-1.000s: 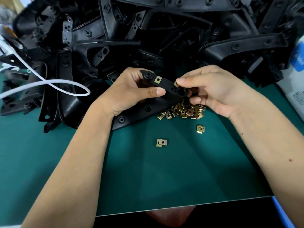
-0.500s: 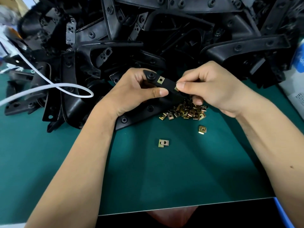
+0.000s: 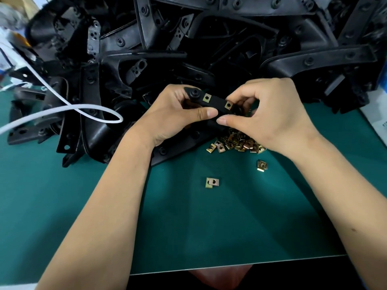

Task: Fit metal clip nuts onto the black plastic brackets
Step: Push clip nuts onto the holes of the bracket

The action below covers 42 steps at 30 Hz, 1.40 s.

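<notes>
Both grips, left hand (image 3: 173, 116) and right hand (image 3: 270, 118), pinch the bracket (image 3: 215, 102) between them.

Black bracket (image 3: 215, 104), seemingly brass-yellow nuts (image 3: 238, 142), green mat (image 3: 188, 216).

Small-parts assembly bench in a workshop or factory: green work mat (image 3: 188, 227) over the bench top, big heap of identical black plastic brackets (image 3: 230, 49) piled at the far edge, loose pile of brass-coloured clip nuts (image 3: 236, 143) beside it, white cable (image 3: 62, 107) trailing across.
</notes>
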Tool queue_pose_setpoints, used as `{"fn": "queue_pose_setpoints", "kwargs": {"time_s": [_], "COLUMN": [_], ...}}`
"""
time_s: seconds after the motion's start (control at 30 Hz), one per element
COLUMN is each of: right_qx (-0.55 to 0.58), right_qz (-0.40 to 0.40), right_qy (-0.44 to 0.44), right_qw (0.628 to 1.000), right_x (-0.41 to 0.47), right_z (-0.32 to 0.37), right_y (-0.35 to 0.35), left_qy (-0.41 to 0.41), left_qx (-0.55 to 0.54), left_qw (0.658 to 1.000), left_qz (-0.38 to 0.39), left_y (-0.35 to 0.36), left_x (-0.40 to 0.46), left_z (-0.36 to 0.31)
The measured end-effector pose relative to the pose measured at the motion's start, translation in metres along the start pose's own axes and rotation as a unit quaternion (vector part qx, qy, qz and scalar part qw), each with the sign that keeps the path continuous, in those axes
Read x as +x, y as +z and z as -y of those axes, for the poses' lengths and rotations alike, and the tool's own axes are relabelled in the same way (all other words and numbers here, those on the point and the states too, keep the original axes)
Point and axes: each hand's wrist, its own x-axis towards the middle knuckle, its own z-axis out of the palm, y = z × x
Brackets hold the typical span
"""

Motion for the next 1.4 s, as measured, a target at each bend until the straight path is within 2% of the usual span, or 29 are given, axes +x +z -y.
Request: {"fn": "queue_pose_setpoints", "kwargs": {"time_s": [0.27,0.6,0.73,0.8,0.87,0.97,1.03,1.13,1.2,1.27,1.4], "right_qx": [0.002,-0.012,0.028,0.045,0.07,0.105,0.114,0.167,0.173,0.183,0.196], "right_qz": [0.015,0.009,0.008,-0.005,-0.036,-0.108,-0.143,-0.15,-0.197,-0.302,-0.532], "right_qy": [-0.018,-0.04,0.004,0.028,0.048,0.072,0.087,0.084,0.062,0.043,0.052], "right_qw": [1.0,0.999,1.0,0.999,0.996,0.986,0.979,0.971,0.963,0.934,0.822], "right_x": [0.002,0.003,0.003,0.004,0.005,0.009,0.008,-0.001,-0.015,-0.031,-0.091], "right_z": [-0.002,-0.005,-0.009,-0.012,-0.014,-0.016,-0.018,-0.016,-0.013,-0.017,-0.049], "right_y": [0.001,0.001,0.0,-0.001,-0.003,-0.01,-0.024,-0.06,-0.094,-0.129,-0.208], "left_qy": [0.001,-0.008,-0.054,-0.084,-0.07,-0.042,-0.03,0.008,0.045,0.075,0.172], "left_qx": [-0.004,0.04,0.143,0.274,0.397,0.443,0.439,0.388,0.365,0.352,0.322], "left_qw": [1.0,0.999,0.987,0.954,0.907,0.874,0.872,0.895,0.904,0.91,0.922], "left_qz": [0.001,-0.014,-0.039,-0.085,-0.127,-0.195,-0.216,-0.22,-0.219,-0.207,-0.129], "left_y": [0.001,0.001,-0.002,-0.008,-0.008,0.0,0.011,0.041,0.077,0.123,0.25], "left_x": [-0.002,-0.003,-0.004,-0.004,-0.005,-0.003,0.004,0.023,0.042,0.06,0.073], "left_z": [0.001,-0.004,-0.015,-0.02,-0.026,-0.037,-0.045,-0.071,-0.096,-0.121,-0.159]}}
